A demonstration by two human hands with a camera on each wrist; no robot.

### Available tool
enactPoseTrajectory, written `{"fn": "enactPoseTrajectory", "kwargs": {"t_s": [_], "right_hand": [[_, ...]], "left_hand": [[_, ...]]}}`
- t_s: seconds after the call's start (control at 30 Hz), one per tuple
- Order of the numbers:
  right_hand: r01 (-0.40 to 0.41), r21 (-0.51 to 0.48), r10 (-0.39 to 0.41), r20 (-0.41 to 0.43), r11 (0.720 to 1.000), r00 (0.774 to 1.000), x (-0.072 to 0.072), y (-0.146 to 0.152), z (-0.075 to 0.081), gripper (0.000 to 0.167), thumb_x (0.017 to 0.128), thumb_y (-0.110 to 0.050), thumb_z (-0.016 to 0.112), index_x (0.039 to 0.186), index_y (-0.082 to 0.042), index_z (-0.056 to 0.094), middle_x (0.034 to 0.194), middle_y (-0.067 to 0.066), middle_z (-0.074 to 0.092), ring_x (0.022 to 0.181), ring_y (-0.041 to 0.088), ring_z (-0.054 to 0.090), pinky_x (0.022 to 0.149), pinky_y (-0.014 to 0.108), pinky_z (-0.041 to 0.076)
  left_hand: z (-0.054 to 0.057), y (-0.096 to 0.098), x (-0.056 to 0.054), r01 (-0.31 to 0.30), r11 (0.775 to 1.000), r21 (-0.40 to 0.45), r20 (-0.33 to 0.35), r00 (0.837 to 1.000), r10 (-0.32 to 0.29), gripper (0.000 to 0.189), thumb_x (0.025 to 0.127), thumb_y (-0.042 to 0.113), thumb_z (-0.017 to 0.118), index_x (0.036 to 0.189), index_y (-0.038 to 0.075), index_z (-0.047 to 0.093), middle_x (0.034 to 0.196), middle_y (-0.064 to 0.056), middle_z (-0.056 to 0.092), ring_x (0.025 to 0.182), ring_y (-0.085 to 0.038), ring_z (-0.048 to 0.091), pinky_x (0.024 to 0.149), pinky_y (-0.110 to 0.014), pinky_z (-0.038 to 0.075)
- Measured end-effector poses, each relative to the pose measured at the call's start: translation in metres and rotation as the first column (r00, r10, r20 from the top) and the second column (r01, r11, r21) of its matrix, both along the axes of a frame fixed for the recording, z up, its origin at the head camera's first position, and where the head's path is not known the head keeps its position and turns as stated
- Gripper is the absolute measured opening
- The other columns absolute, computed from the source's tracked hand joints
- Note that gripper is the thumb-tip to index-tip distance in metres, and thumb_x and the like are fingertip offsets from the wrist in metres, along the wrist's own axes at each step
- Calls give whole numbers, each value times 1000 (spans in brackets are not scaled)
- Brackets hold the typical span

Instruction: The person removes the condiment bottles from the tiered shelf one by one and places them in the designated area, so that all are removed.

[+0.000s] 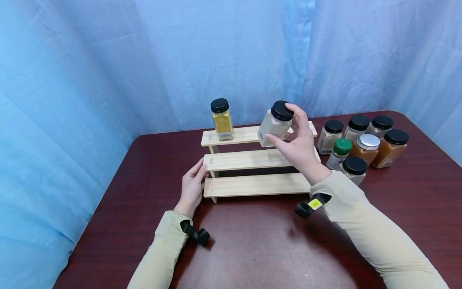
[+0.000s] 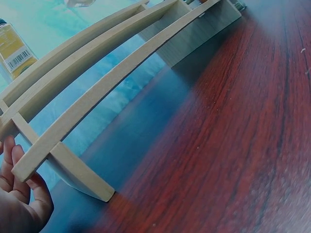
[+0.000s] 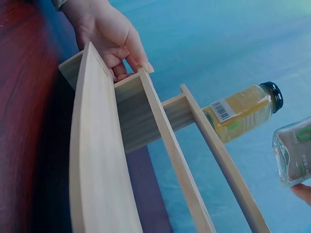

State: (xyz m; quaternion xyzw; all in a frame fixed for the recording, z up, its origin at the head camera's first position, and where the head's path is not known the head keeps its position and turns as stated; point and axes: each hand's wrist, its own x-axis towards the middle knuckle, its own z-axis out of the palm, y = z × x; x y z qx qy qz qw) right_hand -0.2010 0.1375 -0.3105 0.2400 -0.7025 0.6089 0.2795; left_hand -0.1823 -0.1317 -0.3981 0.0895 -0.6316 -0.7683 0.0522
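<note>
My right hand grips a spice jar of pale powder with a black lid, tilted and raised over the wooden three-step rack. In the right wrist view, only a fingertip shows under that jar. At the rack's left end, my left hand pinches the end of the middle step between thumb and fingers; the right wrist view shows this hand too. A jar of yellow spice with a black lid stands upright on the top step's left part.
Several jars stand grouped right of the rack on the dark red table, among them a green-lidded jar, a silver-lidded jar and a black-lidded orange-brown jar. A blue curtain hangs behind and around the table.
</note>
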Motion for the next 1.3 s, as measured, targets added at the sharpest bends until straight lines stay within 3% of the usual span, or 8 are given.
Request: {"fn": "enactPoseTrajectory", "kwargs": {"t_s": [0.2,0.43,0.67,0.93,1.3], "right_hand": [[-52,0,52,-57,999,997,11,9,-3,77,71,19,71,136,2,33,126,-14,49,111,6,55,80,18,51],[-141,11,141,-105,990,984,26,18,-6,74,78,0,75,134,8,29,128,-10,51,114,9,55,79,18,51],[-137,40,141,-136,990,981,41,32,-9,73,78,-7,77,131,11,30,128,-3,52,112,12,56,83,18,51],[-198,19,198,-172,980,965,56,54,-13,80,78,-19,77,131,13,27,128,4,56,112,14,59,84,18,51],[-194,15,190,-281,981,941,72,92,-10,70,76,-15,80,121,16,37,121,6,60,103,11,63,83,14,48]], "left_hand": [[0,0,0,3,1000,8,-1,1000,-3,40,98,11,52,138,8,50,95,10,65,71,-2,53,52,-15,42],[0,0,-1,7,1000,21,-5,1000,-7,41,98,12,52,138,8,49,104,4,64,72,-2,53,56,-16,44],[1,-1,-1,2,1000,3,-1,1000,-2,40,98,12,52,138,9,50,104,6,64,73,-2,53,55,-15,41],[1,-1,-2,7,1000,-7,-3,1000,-7,41,97,12,53,138,8,50,107,5,64,72,-2,53,53,-14,40],[0,0,-2,-4,1000,1,14,1000,4,40,98,12,53,137,10,50,110,3,63,73,-2,53,57,-15,44]]}}
